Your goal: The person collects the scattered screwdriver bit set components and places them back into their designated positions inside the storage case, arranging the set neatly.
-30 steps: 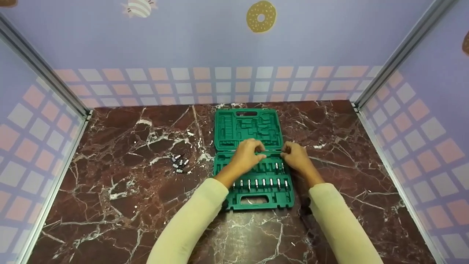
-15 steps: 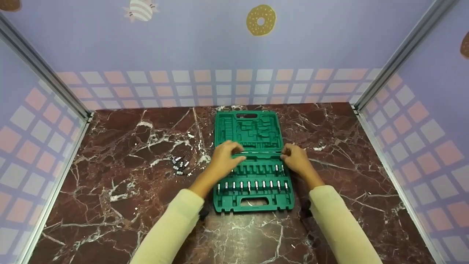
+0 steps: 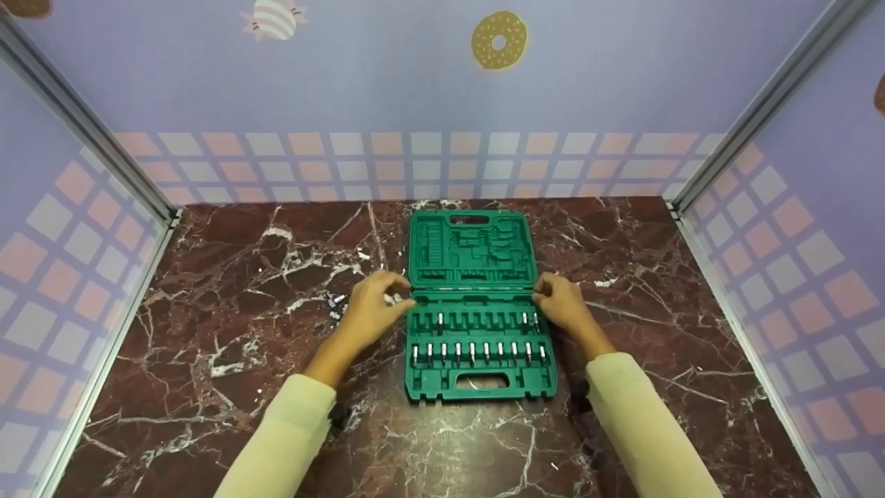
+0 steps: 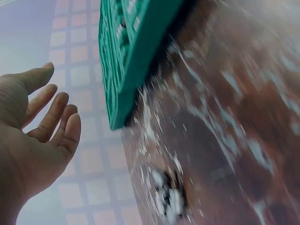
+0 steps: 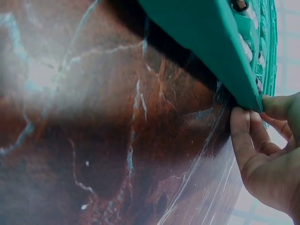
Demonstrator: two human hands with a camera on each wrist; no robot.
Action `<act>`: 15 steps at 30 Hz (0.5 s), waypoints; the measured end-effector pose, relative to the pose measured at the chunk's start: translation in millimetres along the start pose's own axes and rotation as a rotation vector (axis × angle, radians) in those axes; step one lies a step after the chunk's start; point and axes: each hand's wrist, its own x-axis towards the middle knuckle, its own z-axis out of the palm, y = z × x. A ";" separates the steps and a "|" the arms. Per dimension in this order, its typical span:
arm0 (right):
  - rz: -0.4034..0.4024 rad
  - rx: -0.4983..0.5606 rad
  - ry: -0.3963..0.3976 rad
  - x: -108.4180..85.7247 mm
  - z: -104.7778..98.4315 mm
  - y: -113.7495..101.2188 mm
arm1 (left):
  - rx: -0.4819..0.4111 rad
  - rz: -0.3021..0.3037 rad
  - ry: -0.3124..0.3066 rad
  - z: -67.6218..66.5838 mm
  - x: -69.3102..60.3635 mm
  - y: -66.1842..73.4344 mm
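Green case (image 3: 484,335) is lying open between my hands. Right hand (image 3: 561,303) is pinching its side edge near hinge; left hand (image 3: 373,304) is holding nothing, fingers loosely bent, hovering near opposite edge. Case is looking light, stiff; side edges offering best hold. Loose sockets (image 4: 176,201), lying on left hand's outer side, probably smooth, slippery, needing fingertip pinch. Since earlier, left hand is drawing leftward off case; right is staying put.
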 end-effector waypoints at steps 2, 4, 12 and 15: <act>0.001 0.012 -0.006 -0.9 0.2 -0.2 | 0.014 0.002 0.015 -6.2 -5.1 -7.1; 0.001 0.022 -0.007 -1.5 0.0 -0.1 | 0.033 -0.001 0.020 -12.1 -10.3 -14.9; -0.003 0.019 -0.007 -1.9 -2.2 -0.7 | 0.087 0.001 0.031 -30.2 -30.2 -51.6; -0.001 0.019 -0.003 -1.3 -1.8 -1.1 | 0.103 0.010 0.041 -36.0 -37.0 -60.7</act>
